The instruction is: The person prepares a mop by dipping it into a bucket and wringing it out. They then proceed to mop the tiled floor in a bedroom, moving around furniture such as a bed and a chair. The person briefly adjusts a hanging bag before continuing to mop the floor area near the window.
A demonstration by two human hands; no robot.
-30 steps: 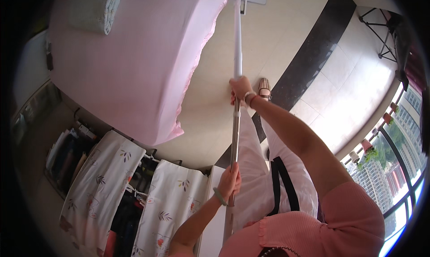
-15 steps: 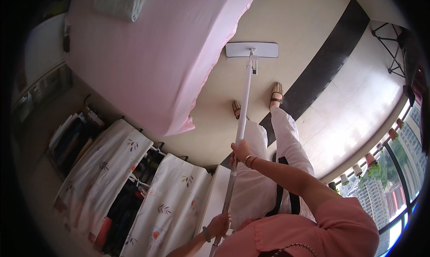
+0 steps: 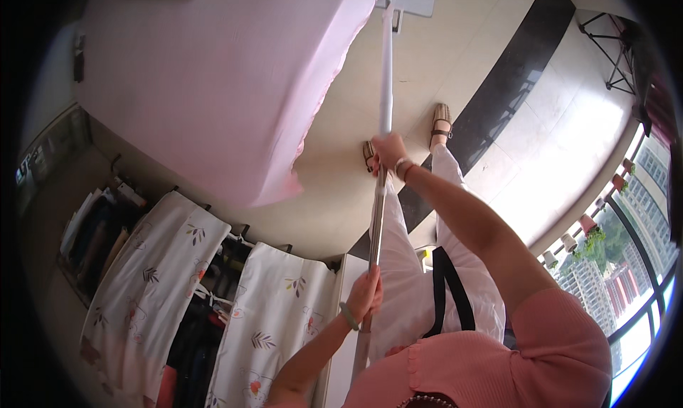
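A flat mop point(image 3: 385, 98) with a long white and metal pole stretches away from my body across the pale floor. Its rectangular white head point(image 3: 413, 2) lies flat at the far end, partly against the pink bed cover's edge. My right hand point(image 3: 389, 152) is wrapped round the pole at the lower end of its white section. Lower down, near my waist, my left hand point(image 3: 366, 293) grips the metal section. Both hands are closed on the pole, the right one farther out than the left.
A bed with a pink cover point(image 3: 206, 88) fills the left. Below it stands a clothes rack behind patterned white curtains point(image 3: 153, 280). A black floor strip point(image 3: 498, 116) runs past my feet. Plant pots point(image 3: 587, 223) line the window, and a black metal stand point(image 3: 612, 52) is far right.
The mop head has slid away from me, along the bed's edge. Both hands have moved forward with the pole, and my right arm is straighter.
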